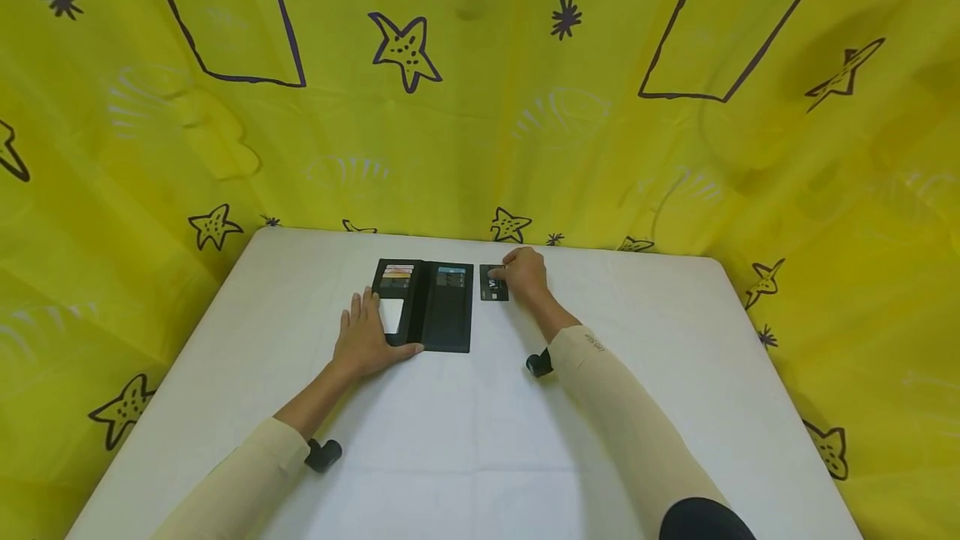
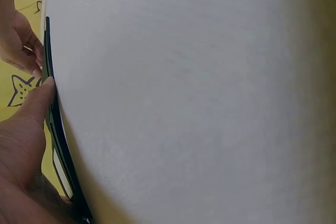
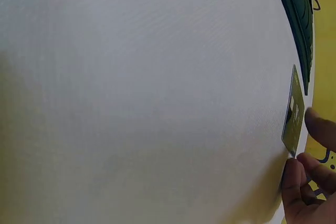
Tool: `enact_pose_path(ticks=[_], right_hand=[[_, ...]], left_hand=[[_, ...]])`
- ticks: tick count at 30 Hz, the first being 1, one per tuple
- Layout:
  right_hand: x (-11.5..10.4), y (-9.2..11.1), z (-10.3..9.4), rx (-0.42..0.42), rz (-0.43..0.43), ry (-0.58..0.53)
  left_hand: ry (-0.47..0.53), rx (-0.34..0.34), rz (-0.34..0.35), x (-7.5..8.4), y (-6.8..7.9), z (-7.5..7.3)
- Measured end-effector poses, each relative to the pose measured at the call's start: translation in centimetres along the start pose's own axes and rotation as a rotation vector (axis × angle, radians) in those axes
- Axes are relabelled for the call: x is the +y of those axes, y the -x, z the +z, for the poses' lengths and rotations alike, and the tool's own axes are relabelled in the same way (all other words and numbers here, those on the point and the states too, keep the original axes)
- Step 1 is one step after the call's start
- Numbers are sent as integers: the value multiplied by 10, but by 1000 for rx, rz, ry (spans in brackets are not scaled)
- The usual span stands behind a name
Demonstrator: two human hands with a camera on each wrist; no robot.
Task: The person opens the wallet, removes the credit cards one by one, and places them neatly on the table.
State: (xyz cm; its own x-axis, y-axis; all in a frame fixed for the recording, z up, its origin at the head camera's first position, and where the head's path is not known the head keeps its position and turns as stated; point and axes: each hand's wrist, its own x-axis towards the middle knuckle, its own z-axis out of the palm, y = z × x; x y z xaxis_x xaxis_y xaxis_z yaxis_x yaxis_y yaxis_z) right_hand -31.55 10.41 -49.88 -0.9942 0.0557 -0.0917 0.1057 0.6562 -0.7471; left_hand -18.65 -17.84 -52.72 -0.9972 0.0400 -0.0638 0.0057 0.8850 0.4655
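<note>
Card [image 1: 487,287] lying between wallet [image 1: 447,317] and right hand [image 1: 524,272], at that hand's nine o'clock, long axis pointing twelve; right touching card, pinch impossible to tell; left hand [image 1: 363,340] resting straight-fingered on wallet.

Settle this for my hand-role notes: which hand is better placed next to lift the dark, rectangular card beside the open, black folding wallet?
Probably the right hand: it is at the right edge of the card, while the left hand rests at the left side of the wallet.
</note>
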Motion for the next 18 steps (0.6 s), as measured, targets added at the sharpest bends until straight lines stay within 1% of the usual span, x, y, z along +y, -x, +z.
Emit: enact_pose_path(ticks=[5, 12, 18], right_hand=[[-1, 2, 0, -43, -2, 15], [0, 2, 0, -58, -11, 60], [3, 2, 1, -52, -17, 58]], left_hand=[[-12, -2, -1, 0, -1, -1], [-4, 4, 0, 0, 0, 0], [-13, 0, 0, -1, 0, 1]])
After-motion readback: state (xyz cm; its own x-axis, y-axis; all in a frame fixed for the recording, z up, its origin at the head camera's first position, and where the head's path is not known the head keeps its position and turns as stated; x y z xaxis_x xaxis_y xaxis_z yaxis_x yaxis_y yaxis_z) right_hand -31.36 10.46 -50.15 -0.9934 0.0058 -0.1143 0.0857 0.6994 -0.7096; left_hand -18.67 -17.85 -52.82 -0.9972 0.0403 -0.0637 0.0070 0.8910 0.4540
